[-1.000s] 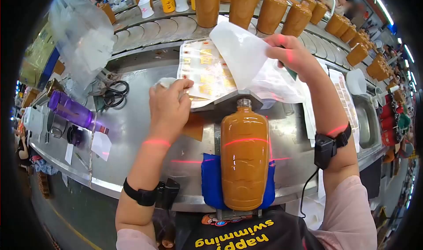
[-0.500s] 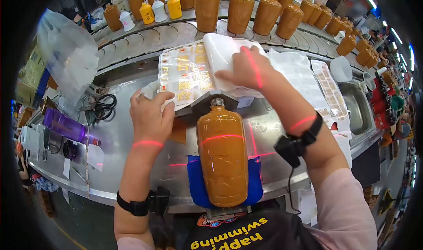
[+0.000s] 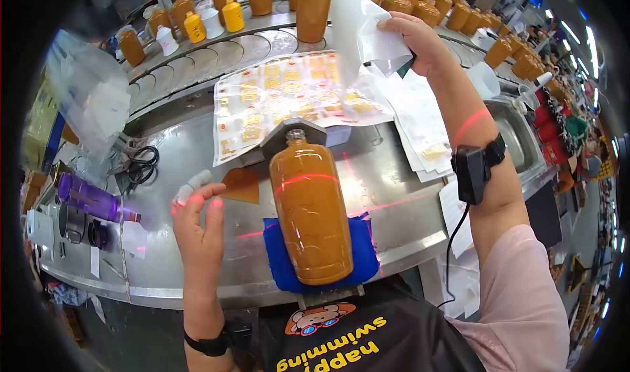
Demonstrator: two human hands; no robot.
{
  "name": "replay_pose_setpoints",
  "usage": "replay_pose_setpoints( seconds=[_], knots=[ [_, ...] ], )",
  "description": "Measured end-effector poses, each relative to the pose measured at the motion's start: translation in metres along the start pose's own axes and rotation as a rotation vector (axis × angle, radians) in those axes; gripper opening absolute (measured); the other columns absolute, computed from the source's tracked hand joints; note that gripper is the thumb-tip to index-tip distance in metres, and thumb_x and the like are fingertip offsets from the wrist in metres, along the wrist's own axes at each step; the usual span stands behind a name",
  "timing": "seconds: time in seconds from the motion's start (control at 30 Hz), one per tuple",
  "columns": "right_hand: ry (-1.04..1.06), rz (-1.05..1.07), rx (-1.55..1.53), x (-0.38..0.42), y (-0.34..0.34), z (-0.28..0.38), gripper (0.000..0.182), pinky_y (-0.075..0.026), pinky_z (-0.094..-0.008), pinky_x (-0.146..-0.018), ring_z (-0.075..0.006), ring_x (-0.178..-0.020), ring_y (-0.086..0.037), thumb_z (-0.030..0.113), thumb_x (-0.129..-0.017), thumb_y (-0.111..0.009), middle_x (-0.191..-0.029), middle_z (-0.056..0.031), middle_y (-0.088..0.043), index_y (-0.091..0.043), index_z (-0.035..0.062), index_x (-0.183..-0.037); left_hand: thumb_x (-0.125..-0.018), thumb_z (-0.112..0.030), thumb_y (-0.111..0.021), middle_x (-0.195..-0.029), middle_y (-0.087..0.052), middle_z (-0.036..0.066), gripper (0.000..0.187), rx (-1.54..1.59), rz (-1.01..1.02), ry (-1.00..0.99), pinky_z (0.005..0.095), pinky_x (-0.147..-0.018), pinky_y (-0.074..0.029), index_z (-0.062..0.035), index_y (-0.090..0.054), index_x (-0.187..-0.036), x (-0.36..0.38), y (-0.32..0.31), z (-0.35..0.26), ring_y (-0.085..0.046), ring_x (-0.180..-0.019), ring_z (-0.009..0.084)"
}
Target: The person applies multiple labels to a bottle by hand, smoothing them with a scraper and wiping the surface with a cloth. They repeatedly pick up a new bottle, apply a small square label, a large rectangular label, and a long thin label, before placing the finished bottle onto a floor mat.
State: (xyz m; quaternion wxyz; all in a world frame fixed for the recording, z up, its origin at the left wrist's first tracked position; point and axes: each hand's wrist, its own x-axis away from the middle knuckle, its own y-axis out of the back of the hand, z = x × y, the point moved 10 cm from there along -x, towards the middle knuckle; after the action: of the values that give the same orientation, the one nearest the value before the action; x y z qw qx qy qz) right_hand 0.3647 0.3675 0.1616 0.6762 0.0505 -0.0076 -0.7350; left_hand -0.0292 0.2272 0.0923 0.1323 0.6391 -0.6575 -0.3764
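My right hand (image 3: pixel 425 47) pinches a white translucent sheet (image 3: pixel 357 27), raised and curling above the back of the bench. Below it lies a printed sheet of gold and red decals (image 3: pixel 246 113), now uncovered. My left hand (image 3: pixel 198 224) hovers over the metal left of the bottle, fingers apart, holding nothing; a white wrap covers one finger. Between my arms a glossy brown bottle (image 3: pixel 312 208) lies on a blue pad (image 3: pixel 365 244), its neck toward a grey angled bracket (image 3: pixel 315 133). Near my left fingertips is a flat brown piece (image 3: pixel 241 186).
Brown bottles (image 3: pixel 313 11) and small yellow bottles (image 3: pixel 232 16) stand along a slatted conveyor (image 3: pixel 197 63). Scissors (image 3: pixel 141 165) and a purple bottle (image 3: pixel 88 195) lie left. White sheets (image 3: pixel 420 119) are stacked right, before a sink (image 3: pixel 515 132).
My right hand has lifted the white sheet up and away to the right, baring the decals. My left hand has let go of the decal sheet's edge and drawn back toward me.
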Motion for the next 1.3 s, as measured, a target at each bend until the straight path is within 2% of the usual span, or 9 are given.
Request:
replay_pose_setpoints(
  seconds=[0.23, 0.47, 0.63, 0.77, 0.8, 0.83, 1.03, 1.23, 1.3],
  knots=[
    [0.14, -0.037, -0.72, 0.099, 0.132, -0.004, 0.037, -0.054, -0.0446, -0.09, -0.0289, -0.098, -0.065, 0.012, -0.087, -0.059, -0.109, -0.0163, -0.064, -0.055, -0.0035, -0.119, -0.097, -0.017, -0.046, -0.131, -0.053, 0.013, 0.04, 0.404, 0.114, -0.094, 0.0346, -0.105, -0.034, 0.0015, -0.048, -0.133, 0.052, -0.057, -0.026, -0.048, -0.125, 0.0225],
    [0.629, -0.626, -0.293, 0.422, 0.358, -0.038, 0.027, -0.058, -0.038, -0.077, -0.0256, -0.092, -0.068, 0.021, -0.092, -0.052, -0.102, -0.0114, -0.068, -0.06, 0.0017, -0.109, -0.102, -0.042, -0.04, -0.142, -0.04, 0.016, 0.062, 0.628, 0.074, 0.02, 0.0387, -0.11, -0.031, 0.0044, -0.031, -0.142, 0.086, -0.083, -0.025, -0.041, -0.131, 0.0263],
    [0.223, -1.227, -0.553, 0.607, 0.417, -0.149, 0.026, -0.057, -0.0466, -0.074, -0.031, -0.088, -0.067, 0.02, -0.086, -0.055, -0.102, -0.0141, -0.067, -0.061, 0.0003, -0.101, -0.101, -0.048, -0.038, -0.143, -0.039, 0.016, 0.067, 0.621, 0.034, 0.042, 0.039, -0.11, -0.032, 0.0041, -0.03, -0.143, 0.082, -0.082, -0.021, -0.04, -0.132, 0.0258],
    [-0.447, -1.467, -0.286, 0.694, 0.455, -0.295, 0.043, -0.053, -0.0503, -0.07, -0.0299, -0.091, -0.062, 0.03, -0.088, -0.057, -0.103, -0.0157, -0.063, -0.059, -0.0037, -0.114, -0.097, -0.057, -0.041, -0.143, -0.038, 0.016, 0.078, 0.657, 0.07, 0.038, 0.0394, -0.109, -0.033, 0.0036, -0.027, -0.144, 0.084, -0.087, -0.024, -0.041, -0.131, 0.0259],
    [-0.802, -1.565, 0.018, 0.708, 0.456, -0.291, 0.028, -0.048, -0.0357, -0.054, -0.0153, -0.067, -0.055, 0.035, -0.093, -0.058, -0.082, -0.0002, -0.058, -0.062, 0.0076, -0.088, -0.096, -0.06, -0.042, -0.143, -0.038, 0.016, 0.082, 0.655, 0.08, 0.021, 0.0396, -0.109, -0.034, 0.0035, -0.027, -0.145, 0.085, -0.085, -0.027, -0.041, -0.131, 0.0259],
    [-0.731, -1.669, 0.118, 0.686, 0.441, -0.258, 0.025, -0.042, -0.0288, -0.05, -0.0093, -0.062, -0.047, 0.034, -0.094, -0.06, -0.078, 0.0029, -0.053, -0.063, 0.0098, -0.089, -0.095, -0.062, -0.043, -0.144, -0.038, 0.016, 0.084, 0.7, 0.085, 0.024, 0.0397, -0.109, -0.034, 0.0034, -0.026, -0.145, 0.087, -0.086, -0.03, -0.041, -0.131, 0.0258],
    [0.057, -1.181, 0.516, 0.443, 0.419, -0.092, 0.026, -0.042, -0.0194, -0.056, -0.0034, -0.064, -0.049, 0.015, -0.097, -0.054, -0.104, -0.0011, -0.065, -0.066, 0.0039, -0.117, -0.09, -0.07, -0.043, -0.144, -0.037, 0.017, 0.095, 0.644, 0.093, 0.02, 0.0394, -0.109, -0.033, 0.0056, -0.026, -0.145, 0.092, -0.09, -0.039, -0.041, -0.132, 0.0257],
    [0.399, -0.306, 1.044, 0.203, 0.269, -0.029, 0.022, -0.05, -0.0279, -0.08, -0.015, -0.099, -0.059, 0.006, -0.092, -0.057, -0.117, -0.0046, -0.06, -0.069, 0.0059, -0.11, -0.089, -0.073, -0.04, -0.139, -0.043, 0.019, 0.098, 0.616, 0.039, 0.05, 0.04, -0.107, -0.035, 0.009, -0.031, -0.141, 0.095, -0.089, -0.033, -0.044, -0.128, 0.0273],
    [0.236, -0.04, 0.815, 0.155, 0.217, -0.052, 0.024, -0.047, -0.0315, -0.093, -0.0238, -0.108, -0.059, 0.001, -0.089, -0.058, -0.115, -0.0092, -0.061, -0.068, 0.0046, -0.11, -0.088, -0.074, -0.04, -0.138, -0.044, 0.019, 0.099, 0.592, 0.03, 0.059, 0.0399, -0.107, -0.035, 0.0095, -0.032, -0.14, 0.096, -0.088, -0.029, -0.045, -0.127, 0.0273]
  ],
)
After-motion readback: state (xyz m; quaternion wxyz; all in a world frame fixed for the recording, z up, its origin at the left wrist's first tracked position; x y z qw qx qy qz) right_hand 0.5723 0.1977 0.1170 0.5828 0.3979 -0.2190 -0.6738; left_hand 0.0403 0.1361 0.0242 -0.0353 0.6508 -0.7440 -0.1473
